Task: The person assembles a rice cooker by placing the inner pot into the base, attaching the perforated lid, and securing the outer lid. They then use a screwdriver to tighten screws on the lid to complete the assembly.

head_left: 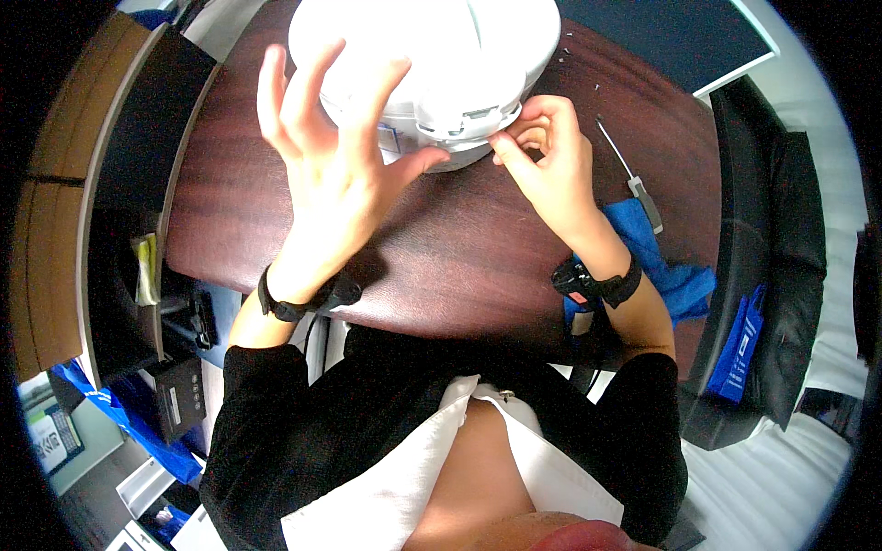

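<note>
While the head view is looking straight down over the person's chest, a large white domed appliance [432, 64] is sitting at the far edge of a dark reddish-brown desk [459, 248], with its lower rim and a small latch-like part facing the person. The left hand [331, 156] is standing released in front of the appliance's left side, fingers spread and raised, the thumb tip pressing against the rim as if steadying the body so it does not slide. The right hand [547, 161] is pinching its thumb and forefinger together just at the rim beside the latch, seemingly gripping some small part there; what exactly sits between the fingertips is too small to tell. Both wrists are wearing black bands, each carrying a small black unit. To the right on the desk a slim screwdriver [629, 174] with a grey handle is lying just beside the right forearm, within easy reach, and a blue cloth [675, 271] is hanging over the near right edge, partly under that forearm. Farther right a black chair [772, 266] is standing close to the desk, a blue bag [740, 344] leaning against it. At the left, a dark shelf unit [129, 184] is holding small items.
</note>
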`<move>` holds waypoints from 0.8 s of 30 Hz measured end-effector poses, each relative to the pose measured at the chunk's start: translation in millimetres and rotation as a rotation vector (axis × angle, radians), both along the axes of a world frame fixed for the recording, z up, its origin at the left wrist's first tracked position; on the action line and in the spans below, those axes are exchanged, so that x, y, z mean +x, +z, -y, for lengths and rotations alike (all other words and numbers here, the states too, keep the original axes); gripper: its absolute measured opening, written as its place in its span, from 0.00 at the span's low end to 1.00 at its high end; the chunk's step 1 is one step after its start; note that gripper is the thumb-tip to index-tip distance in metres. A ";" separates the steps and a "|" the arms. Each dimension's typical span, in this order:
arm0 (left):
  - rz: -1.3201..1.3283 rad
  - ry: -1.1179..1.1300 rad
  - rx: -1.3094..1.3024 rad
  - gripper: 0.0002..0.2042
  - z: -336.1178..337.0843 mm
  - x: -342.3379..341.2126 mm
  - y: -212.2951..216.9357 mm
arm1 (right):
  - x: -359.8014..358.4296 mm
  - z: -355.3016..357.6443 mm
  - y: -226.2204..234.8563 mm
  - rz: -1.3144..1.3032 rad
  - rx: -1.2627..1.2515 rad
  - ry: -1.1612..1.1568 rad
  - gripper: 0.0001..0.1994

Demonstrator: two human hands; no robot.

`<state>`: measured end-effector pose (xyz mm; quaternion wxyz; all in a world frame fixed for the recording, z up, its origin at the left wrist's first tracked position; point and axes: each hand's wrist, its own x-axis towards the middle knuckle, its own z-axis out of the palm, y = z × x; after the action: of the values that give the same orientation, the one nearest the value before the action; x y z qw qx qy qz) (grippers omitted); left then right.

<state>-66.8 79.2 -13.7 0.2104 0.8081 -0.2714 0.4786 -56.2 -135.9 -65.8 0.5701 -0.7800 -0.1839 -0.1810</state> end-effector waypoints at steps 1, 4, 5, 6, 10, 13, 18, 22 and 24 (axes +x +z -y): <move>-0.066 -0.012 0.058 0.42 -0.8 2.8 4.0 | -0.3 0.3 0.1 -0.006 -0.006 -0.006 0.18; -0.188 -0.028 0.351 0.45 3.9 10.2 20.0 | -1.2 0.4 2.3 -0.017 -0.020 -0.011 0.17; -0.186 -0.069 0.307 0.42 5.3 11.0 21.1 | -1.3 0.0 3.8 -0.017 -0.022 -0.002 0.17; -0.171 -0.089 0.286 0.40 4.7 13.0 20.6 | -1.1 0.1 5.3 -0.017 -0.025 0.006 0.17; -0.128 -0.138 0.247 0.36 1.7 18.6 17.2 | 2.6 3.1 9.4 0.108 -0.128 0.000 0.21; -0.096 -0.139 0.250 0.35 1.9 21.4 15.1 | 5.4 9.1 20.9 0.302 -0.298 -0.096 0.27; -0.046 -0.131 0.268 0.34 2.2 27.9 12.5 | 29.6 19.4 47.0 0.757 -0.497 -0.121 0.40; -0.021 -0.121 0.263 0.31 2.0 30.1 7.8 | 41.9 17.3 57.3 0.708 -0.582 0.047 0.41; 0.008 -0.111 0.290 0.31 1.6 31.9 8.2 | 47.0 19.1 54.3 0.723 -0.507 0.060 0.39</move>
<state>-34.8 77.6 -5.5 0.1164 0.8117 -0.3830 0.4253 -9.2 -155.0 -11.5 0.2650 -0.7759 -0.4327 -0.3747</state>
